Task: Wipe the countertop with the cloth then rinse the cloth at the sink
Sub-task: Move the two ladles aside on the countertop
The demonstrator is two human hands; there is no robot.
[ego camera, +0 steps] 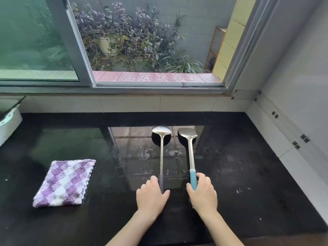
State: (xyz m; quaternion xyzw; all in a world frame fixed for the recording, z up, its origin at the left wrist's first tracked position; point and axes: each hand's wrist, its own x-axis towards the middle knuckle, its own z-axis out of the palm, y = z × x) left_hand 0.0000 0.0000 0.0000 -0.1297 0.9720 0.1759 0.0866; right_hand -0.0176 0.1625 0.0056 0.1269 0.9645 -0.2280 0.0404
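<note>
The purple-and-white checked cloth (63, 182) lies folded on the left part of the black table (248, 174), well apart from both hands. To its right, the left grip (151, 196) curls round the grey handle of the ladle (161, 157). The right grip (202, 194) clasps the blue handle of the spatula (190, 153). The two utensils lie side by side.

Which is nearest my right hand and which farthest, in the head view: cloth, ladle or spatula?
1. Spatula: its blue handle is in the right hand.
2. Ladle: just to the left, at the left hand.
3. Cloth: far left on the countertop.
</note>
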